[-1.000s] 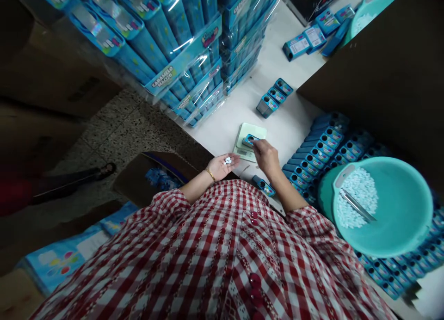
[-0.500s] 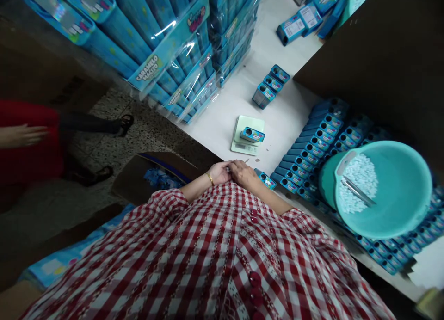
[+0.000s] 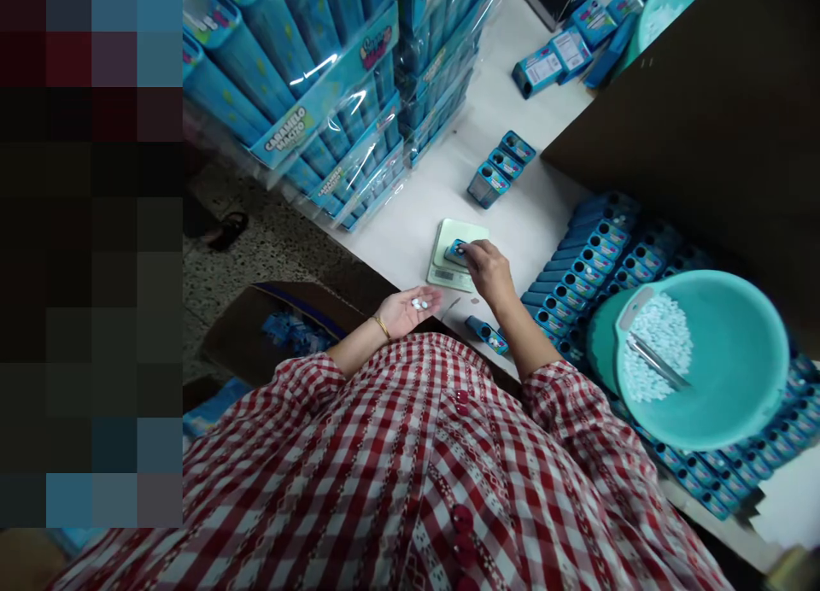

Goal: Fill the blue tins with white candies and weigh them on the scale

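My left hand (image 3: 408, 312) lies palm up in front of my body, fingers stretched out. Several small white candies (image 3: 419, 304) rest in its palm. My right hand (image 3: 485, 266) reaches over a small blue box (image 3: 452, 253), its fingers pinched together at the box's round hole. A white candy (image 3: 460, 248) shows at the fingertips; how firmly they grip it is partly hidden. The box lies on a pale green kitchen scale (image 3: 445, 277), its display too small to read. Beside my right forearm, another blue box (image 3: 485, 333) has white candies at its opening.
On the right, a turquoise tub (image 3: 736, 360) holds white candies and a metal scoop (image 3: 659, 365), above rows of blue boxes (image 3: 576, 283). Plastic-wrapped display packs (image 3: 320, 130) stand at the left. Three boxes (image 3: 501, 166) sit behind the scale. A dark brown panel (image 3: 692, 130) rises at right.
My hands were together at my waist. Now they are apart: the left has opened palm up, showing candies, and the right has moved forward to the box on the scale.
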Motion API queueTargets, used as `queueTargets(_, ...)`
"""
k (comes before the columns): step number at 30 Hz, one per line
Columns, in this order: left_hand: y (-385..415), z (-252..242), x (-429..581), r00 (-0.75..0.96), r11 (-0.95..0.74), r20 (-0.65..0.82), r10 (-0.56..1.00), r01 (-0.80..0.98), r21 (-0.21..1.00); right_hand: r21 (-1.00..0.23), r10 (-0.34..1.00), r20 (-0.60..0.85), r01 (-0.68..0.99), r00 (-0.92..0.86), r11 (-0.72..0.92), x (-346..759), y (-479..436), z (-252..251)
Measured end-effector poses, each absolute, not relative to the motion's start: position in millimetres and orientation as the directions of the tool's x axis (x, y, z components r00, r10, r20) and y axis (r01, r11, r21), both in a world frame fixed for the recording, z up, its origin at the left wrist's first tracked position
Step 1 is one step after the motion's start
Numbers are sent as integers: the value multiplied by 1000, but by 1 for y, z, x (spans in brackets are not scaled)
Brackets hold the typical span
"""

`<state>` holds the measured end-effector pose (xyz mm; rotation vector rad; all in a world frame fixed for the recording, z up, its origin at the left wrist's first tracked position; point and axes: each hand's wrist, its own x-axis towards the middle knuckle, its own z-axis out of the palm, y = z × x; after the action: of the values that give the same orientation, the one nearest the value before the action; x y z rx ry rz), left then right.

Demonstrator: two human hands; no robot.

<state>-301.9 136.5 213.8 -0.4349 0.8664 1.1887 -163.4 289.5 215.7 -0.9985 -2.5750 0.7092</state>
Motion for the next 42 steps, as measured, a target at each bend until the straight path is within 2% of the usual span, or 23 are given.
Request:
queueTargets(7, 121, 199, -310, 37, 273, -827, 560, -952, 142, -648, 869, 213, 601, -447, 468, -109, 265, 208)
queueTargets(14, 125, 194, -319, -62, 257, -833, 549, -936, 239, -674, 908, 239, 614, -345, 411, -89, 258, 196)
queueTargets(18, 128, 194, -322, -105, 268, -833, 544, -919, 290, -674, 897, 209, 607, -389, 420, -98, 265, 193)
queueTargets(24, 126, 188, -324, -138, 264, -843, 520, -913, 312, -518, 794, 81, 655, -603, 550, -134, 281, 191)
queueTargets(29, 124, 186, -331, -167, 225, -844, 510, -921, 318, -453, 752, -9, 673, -659, 585, -149, 294, 191)
queueTargets(35, 124, 188, -338, -177, 205, -870, 459, -932, 298, -468, 753, -15, 670, -658, 576, -141, 297, 189)
queueTargets(42, 135, 190, -336, -147, 215, -864, 481, -936, 279, -488, 761, -51, 681, -646, 546, -144, 296, 183)
